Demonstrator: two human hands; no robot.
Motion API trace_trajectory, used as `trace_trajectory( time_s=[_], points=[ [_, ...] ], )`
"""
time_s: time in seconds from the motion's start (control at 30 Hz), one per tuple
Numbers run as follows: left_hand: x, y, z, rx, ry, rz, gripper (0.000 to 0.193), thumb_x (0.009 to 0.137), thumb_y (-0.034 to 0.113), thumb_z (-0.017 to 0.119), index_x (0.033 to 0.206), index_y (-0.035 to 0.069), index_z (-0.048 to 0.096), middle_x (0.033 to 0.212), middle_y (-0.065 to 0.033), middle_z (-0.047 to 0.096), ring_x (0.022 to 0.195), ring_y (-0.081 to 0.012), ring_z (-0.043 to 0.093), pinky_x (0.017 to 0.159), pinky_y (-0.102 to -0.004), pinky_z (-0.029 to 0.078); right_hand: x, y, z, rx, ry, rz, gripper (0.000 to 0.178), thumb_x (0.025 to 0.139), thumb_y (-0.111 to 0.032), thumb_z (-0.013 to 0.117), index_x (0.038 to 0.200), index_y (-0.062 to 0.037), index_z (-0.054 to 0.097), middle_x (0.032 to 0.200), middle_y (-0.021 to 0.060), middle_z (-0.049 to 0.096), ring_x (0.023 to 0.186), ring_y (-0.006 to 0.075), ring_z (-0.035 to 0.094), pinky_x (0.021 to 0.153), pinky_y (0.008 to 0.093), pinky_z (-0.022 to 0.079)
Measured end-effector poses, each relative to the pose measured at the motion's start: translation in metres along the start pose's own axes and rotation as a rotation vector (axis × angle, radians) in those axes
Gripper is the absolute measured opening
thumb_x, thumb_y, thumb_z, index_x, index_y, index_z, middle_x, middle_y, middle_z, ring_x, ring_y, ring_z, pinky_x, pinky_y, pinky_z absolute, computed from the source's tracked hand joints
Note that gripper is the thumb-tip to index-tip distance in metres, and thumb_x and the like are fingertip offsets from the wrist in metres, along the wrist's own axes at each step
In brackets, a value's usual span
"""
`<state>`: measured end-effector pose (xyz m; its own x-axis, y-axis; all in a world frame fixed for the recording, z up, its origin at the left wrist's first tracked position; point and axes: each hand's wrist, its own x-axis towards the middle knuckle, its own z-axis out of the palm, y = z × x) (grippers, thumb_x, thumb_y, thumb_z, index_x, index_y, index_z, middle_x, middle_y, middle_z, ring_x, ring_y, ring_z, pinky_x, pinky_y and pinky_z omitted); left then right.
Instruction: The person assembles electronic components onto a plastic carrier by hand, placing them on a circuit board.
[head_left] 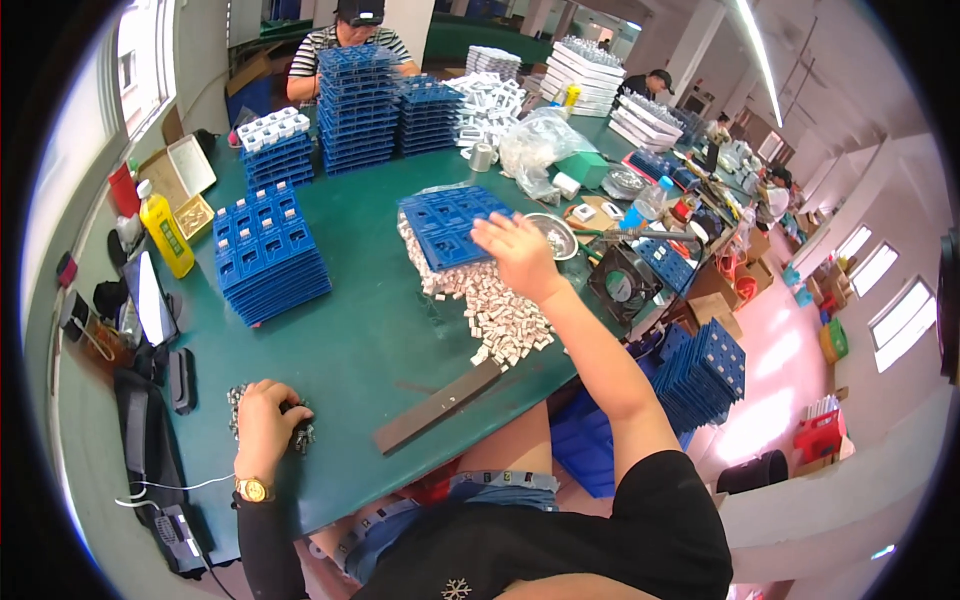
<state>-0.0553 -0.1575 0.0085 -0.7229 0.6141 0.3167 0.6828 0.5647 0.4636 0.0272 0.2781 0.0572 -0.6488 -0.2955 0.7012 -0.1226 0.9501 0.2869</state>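
Observation:
My left hand (266, 422) rests at the table's near left, its fingers curled down into a small pile of metal parts (305, 436). What lies between those fingertips is hidden. Farther off, my right hand (516, 252) reaches over the right edge of a blue plastic tray (440, 226), with its fingers stretched out flat. The tray has square recesses and lies on a heap of small whitish blocks (505, 318) that spills toward me.
A stack of blue trays (268, 255) stands left, beside a yellow bottle (165, 230). Taller blue stacks (358, 110) rise at the back, before a seated person (350, 40). A dark flat bar (436, 408) lies near the front edge. A fan (622, 284) and metal bowl (553, 236) sit right.

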Motion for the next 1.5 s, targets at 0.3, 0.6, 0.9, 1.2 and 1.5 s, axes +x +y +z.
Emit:
trace_trajectory(
  time_s=[0.3, 0.6, 0.9, 1.2, 1.5],
  points=[
    [0.007, 0.001, 0.006, -0.088, 0.142, -0.010, 0.005, 0.075, 0.003, 0.069, 0.076, 0.000, 0.066, 0.081, -0.0129, 0.062, 0.072, -0.0305, 0.058, 0.068, -0.0383, 0.046, -0.029, -0.143, -0.053, 0.378, -0.138, -0.284, 0.035, 0.084, -0.018, 0.051, 0.116, -0.0076, 0.060, 0.125, 0.0128, 0.059, 0.112, 0.0324, 0.058, 0.090, 0.0420, 0.049],
    [0.000, 0.004, 0.007, -0.183, 0.248, -0.133, 0.004, 0.080, 0.000, 0.066, 0.083, -0.001, 0.064, 0.080, -0.0096, 0.054, 0.067, -0.0205, 0.054, 0.062, -0.0301, 0.043, -0.067, -0.205, -0.048, 0.500, -0.211, -0.219, 0.033, 0.087, -0.016, 0.049, 0.116, -0.0047, 0.060, 0.125, 0.0180, 0.059, 0.114, 0.0330, 0.058, 0.090, 0.0406, 0.049],
    [0.013, 0.018, 0.014, -0.189, 0.306, -0.039, 0.008, 0.083, 0.007, 0.069, 0.089, 0.001, 0.068, 0.077, -0.0094, 0.064, 0.065, -0.0169, 0.061, 0.063, -0.0272, 0.049, -0.045, -0.121, -0.036, 0.677, -0.025, -0.088, 0.028, 0.073, -0.017, 0.074, 0.097, -0.0042, 0.066, 0.102, 0.0148, 0.065, 0.096, 0.0347, 0.061, 0.084, 0.0432, 0.050],
    [0.007, 0.012, 0.009, -0.142, 0.176, -0.011, 0.006, 0.081, 0.004, 0.069, 0.086, 0.001, 0.067, 0.079, -0.0119, 0.066, 0.070, -0.0240, 0.064, 0.065, -0.0310, 0.050, -0.039, -0.065, 0.034, 0.272, -0.367, 0.329, 0.015, 0.086, -0.009, 0.056, 0.096, -0.0035, 0.066, 0.089, 0.0155, 0.065, 0.084, 0.0351, 0.063, 0.073, 0.0434, 0.051],
    [0.001, 0.018, 0.006, -0.196, 0.219, 0.123, 0.008, 0.076, 0.000, 0.070, 0.082, 0.001, 0.065, 0.076, -0.0112, 0.062, 0.066, -0.0253, 0.059, 0.062, -0.0329, 0.047, -0.042, -0.072, 0.054, 0.207, -0.300, 0.371, 0.013, 0.082, -0.011, 0.052, 0.085, -0.0038, 0.063, 0.085, 0.0163, 0.060, 0.083, 0.0345, 0.062, 0.070, 0.0443, 0.052]
  ],
)
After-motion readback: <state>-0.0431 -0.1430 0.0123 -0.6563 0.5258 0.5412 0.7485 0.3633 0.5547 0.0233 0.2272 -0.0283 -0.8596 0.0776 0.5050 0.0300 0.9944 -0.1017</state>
